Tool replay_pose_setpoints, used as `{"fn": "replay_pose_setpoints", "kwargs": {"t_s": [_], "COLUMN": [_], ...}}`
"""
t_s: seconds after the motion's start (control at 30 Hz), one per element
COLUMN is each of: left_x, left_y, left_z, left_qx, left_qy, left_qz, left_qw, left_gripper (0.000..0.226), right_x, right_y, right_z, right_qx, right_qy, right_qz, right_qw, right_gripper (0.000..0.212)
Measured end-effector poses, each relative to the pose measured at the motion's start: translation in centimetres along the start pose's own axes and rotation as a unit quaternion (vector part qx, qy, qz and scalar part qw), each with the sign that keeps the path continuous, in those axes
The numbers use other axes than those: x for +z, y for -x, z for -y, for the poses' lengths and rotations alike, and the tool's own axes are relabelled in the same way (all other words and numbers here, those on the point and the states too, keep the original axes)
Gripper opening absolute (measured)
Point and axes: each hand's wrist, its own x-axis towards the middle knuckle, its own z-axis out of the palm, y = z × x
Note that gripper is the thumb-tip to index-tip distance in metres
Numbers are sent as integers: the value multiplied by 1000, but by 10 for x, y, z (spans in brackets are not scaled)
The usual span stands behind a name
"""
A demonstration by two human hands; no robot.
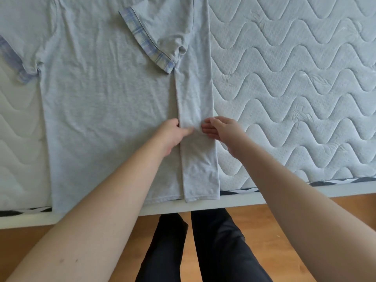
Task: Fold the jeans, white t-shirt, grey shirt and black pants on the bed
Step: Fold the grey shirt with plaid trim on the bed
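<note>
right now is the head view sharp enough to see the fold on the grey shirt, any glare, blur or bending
Head view: soft even daylight, no glare, faint shadows; the grey shirt and its folded strip read clearly; slight blur on the left hand and right hand; wide-angle bending shows along the mattress edge.

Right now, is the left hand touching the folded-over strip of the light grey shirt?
Touching. In the head view the left hand lies on the grey shirt, its thumb across the folded strip.
</note>
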Motion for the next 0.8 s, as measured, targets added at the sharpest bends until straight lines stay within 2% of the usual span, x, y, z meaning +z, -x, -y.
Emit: {"fn": "replay_pose_setpoints", "kwargs": {"t_s": [0.1, 0.23, 0.3, 0.4, 0.47, 0.57, 0.73, 0.8], "left_x": [5, 7, 7, 11, 14, 18, 24, 26], "left_y": [16, 31, 39, 50, 60, 75, 92, 98], "left_z": [30, 48, 55, 72, 84, 100, 113, 117], "left_qx": [0, 45, 36, 15, 22, 26, 32, 28], "left_qy": [-2, -51, -37, -75, -86, -92, -165, -162], "left_qz": [-5, -108, -79, -19, -44, -95, -53, -50], "left_qw": [1000, 992, 996, 997, 995, 991, 984, 985], "left_gripper": [16, 25, 27, 25, 17, 24, 23, 25], "right_x": [2, 8, 12, 12, 10, 6, -1, -4], "right_y": [3, 11, 17, 24, 30, 39, 63, 74], "right_z": [-6, -7, -11, -16, -23, -40, -68, -81], "right_qx": [-41, -50, -39, -42, -35, 0, 31, 28], "right_qy": [0, -54, -56, -49, -35, -1, 94, 210], "right_qz": [-22, -7, -4, -30, -32, -44, -63, -81], "right_qw": [999, 997, 998, 997, 998, 999, 993, 974], "right_gripper": [20, 17, 18, 16, 15, 19, 16, 7]}}
